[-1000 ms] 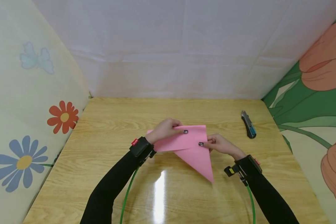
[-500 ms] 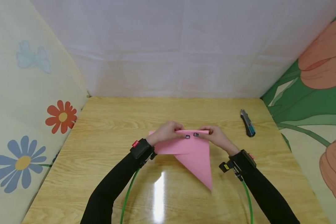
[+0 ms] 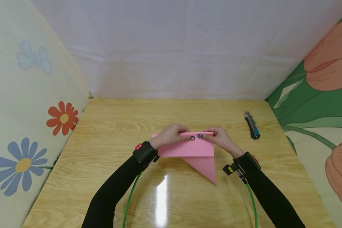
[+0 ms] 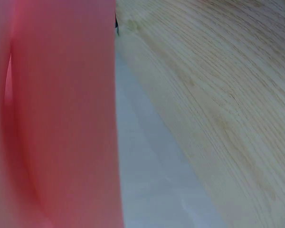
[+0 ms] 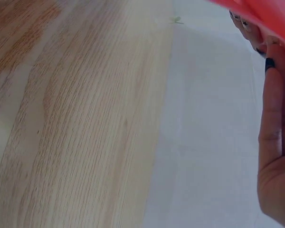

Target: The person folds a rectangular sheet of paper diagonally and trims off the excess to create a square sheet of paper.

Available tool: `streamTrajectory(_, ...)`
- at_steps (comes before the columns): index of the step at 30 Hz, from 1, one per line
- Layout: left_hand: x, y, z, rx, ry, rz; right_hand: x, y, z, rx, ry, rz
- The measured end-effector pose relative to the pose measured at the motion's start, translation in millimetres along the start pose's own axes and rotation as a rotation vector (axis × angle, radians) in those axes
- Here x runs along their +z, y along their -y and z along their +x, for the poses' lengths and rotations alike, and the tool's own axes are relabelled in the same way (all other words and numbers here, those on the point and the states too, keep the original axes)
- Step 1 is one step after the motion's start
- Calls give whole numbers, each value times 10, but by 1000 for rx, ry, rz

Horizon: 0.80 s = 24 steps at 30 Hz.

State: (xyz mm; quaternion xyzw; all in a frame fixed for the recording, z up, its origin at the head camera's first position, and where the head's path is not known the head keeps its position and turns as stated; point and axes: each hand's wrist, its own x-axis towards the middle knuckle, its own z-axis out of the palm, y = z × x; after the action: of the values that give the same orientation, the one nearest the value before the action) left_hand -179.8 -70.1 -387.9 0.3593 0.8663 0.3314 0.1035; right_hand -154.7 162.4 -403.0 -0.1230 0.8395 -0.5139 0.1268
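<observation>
Both hands hold a folded sheet of pink paper (image 3: 188, 148) by its top edge in the head view. A straight front flap hangs from that edge, and a pointed corner sticks out below it at the right. My left hand (image 3: 172, 135) pinches the edge, thumb in front and fingers behind. Close beside it, my right hand (image 3: 218, 137) pinches the same edge near its right end, the two thumb tips almost meeting. Pink paper (image 4: 69, 114) fills the left side of the left wrist view. In the right wrist view, fingers (image 5: 271, 104) reach up behind the paper (image 5: 268, 16).
A utility knife (image 3: 252, 125) lies on the wooden table (image 3: 125, 117) at the back right. White cloth (image 3: 171, 63) hangs behind the table, with flower-printed cloth at both sides. Green cables (image 3: 129, 198) run from the wrist cameras.
My right hand has moved from the paper's right side up to its top edge, next to the left hand. The front flap now hangs straight across, and the lower corner shows less.
</observation>
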Motion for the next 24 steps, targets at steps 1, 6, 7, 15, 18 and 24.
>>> streamTrajectory(1, 1, 1, 0, 4, -6, 3, -1, -1, 0, 2, -1, 1)
streamTrajectory(6, 17, -2, 2, -9, -50, 3, -4, 10, -5, -3, -1, -4)
streamTrajectory(7, 21, -1, 4, -15, -60, 5, -3, 10, -5, -8, -5, 0)
streamTrajectory(15, 21, -7, 6, -27, -84, 3, 14, 30, -4, -71, -52, 8)
streamTrajectory(18, 22, -3, 11, -10, -84, -2, 25, 42, -12, -92, -68, 19)
streamTrajectory(24, 34, -3, 11, -12, -97, -40, 40, 49, -12, -116, -98, 24)
